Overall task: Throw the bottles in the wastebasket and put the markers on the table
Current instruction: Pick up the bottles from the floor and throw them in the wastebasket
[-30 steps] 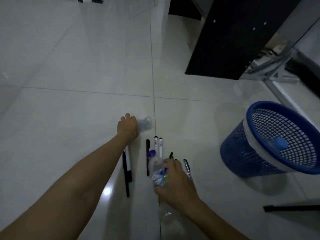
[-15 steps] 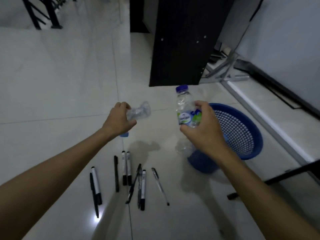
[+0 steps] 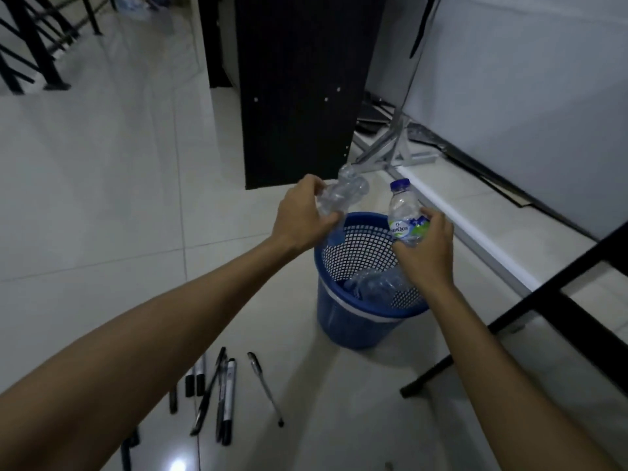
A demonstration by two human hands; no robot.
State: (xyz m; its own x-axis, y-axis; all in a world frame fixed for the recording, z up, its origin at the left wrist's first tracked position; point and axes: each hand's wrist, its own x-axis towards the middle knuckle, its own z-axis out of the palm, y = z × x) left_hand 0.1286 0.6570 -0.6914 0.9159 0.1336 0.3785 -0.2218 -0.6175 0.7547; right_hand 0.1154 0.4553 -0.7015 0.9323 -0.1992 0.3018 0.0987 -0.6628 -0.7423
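My left hand grips a crumpled clear bottle above the left rim of the blue mesh wastebasket. My right hand holds an upright labelled bottle with a blue cap over the basket's right side. A clear bottle lies inside the basket. Several black and white markers and a pen lie on the tiled floor in front of the basket, partly hidden by my left forearm.
A dark cabinet panel stands behind the basket. A black table leg slants across the right side. A white metal frame and a white wall are at the right. Black railings are at the far left.
Both hands have carried their bottles forward and to the right, from beside the basket to directly above it. The view has shifted, so the markers now lie lower in the frame.
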